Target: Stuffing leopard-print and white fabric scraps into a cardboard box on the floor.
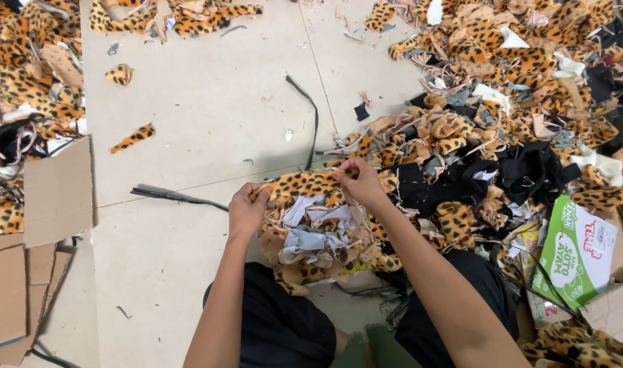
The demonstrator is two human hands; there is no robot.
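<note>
My left hand (246, 210) and my right hand (361, 181) each pinch one end of a strip of leopard-print plush fabric (303, 184), stretched between them above the floor. Under the strip lies a small heap of white, grey and tan fabric scraps (316, 238), close in front of my knees. My forearms reach up from the bottom of the view over my black trousers (277, 327).
A large pile of leopard-print, black and tan offcuts (502, 123) fills the right side. More leopard scraps (25, 82) lie at the left beside flattened cardboard (56, 191). A green and white carton (575, 252) sits at the right. Black strips (178, 199) cross the pale floor (202, 116).
</note>
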